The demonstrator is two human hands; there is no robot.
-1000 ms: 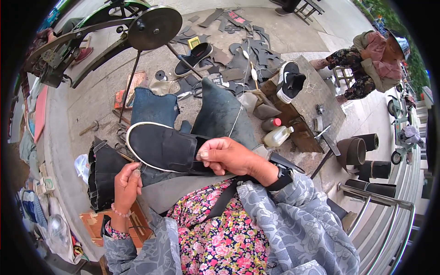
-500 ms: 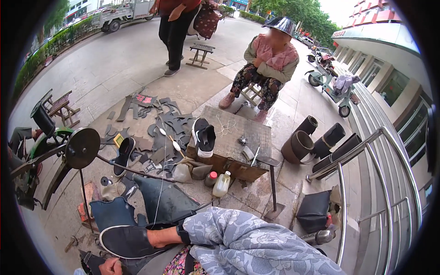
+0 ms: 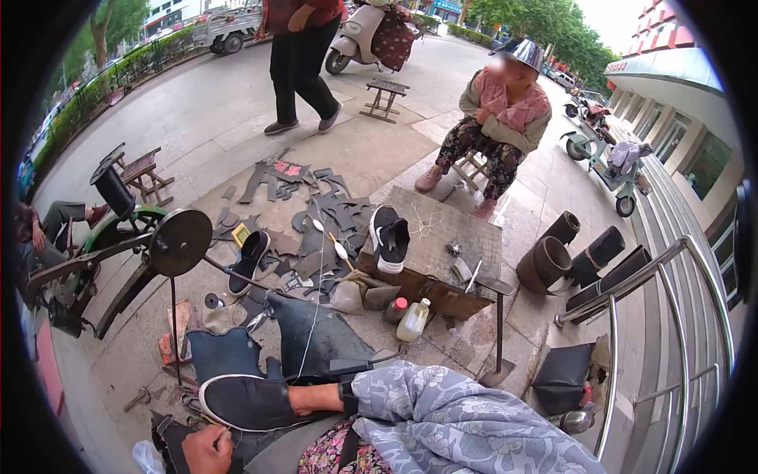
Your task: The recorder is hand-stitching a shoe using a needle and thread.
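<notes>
Black slip-on shoe [image 3: 246, 401]: just beyond the left hand [image 3: 207, 450], whose fingers are curled together; any pinched item indiscernible. Right hand [image 3: 306, 399] reaches into the opening; its fingers are hidden, state cannot be told. Judged light, upper soft, sole rim stiffer, not fragile; best held at that rim, nearest left fingertips. White thread [image 3: 314, 312]: lower end, near right wrist, untraceable.

Seated person [image 3: 521, 130] in pink scarf; standing person [image 3: 296, 71] in dark trousers, left of small wooden stool [image 3: 385, 101]. White scooter [image 3: 357, 35] behind stool. Pale green scooter [image 3: 602, 154] parked beside steps [image 3: 671, 213]. Metal railing [image 3: 632, 276] at right. Hedge [image 3: 87, 103], truck [image 3: 229, 31] far back left.
</notes>
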